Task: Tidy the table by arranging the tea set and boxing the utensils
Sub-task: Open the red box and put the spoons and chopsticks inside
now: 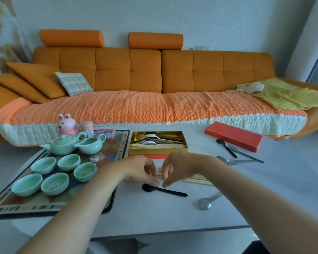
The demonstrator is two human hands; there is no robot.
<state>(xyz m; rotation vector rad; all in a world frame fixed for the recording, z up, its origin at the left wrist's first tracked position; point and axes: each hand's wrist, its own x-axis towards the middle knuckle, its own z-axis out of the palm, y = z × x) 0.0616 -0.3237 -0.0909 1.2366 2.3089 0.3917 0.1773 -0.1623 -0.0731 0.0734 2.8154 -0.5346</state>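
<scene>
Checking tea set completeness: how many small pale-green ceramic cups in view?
5 pale-green ceramic cups, all on the patterned mat: far row left, middle, right; near row left, right. None seems hidden.

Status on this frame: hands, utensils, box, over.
Left hand and right hand curled over chopsticks, grip unclear. Gold box open, part filled; red lid lying apart. Black spoon, silver spoon loose on table.
</scene>
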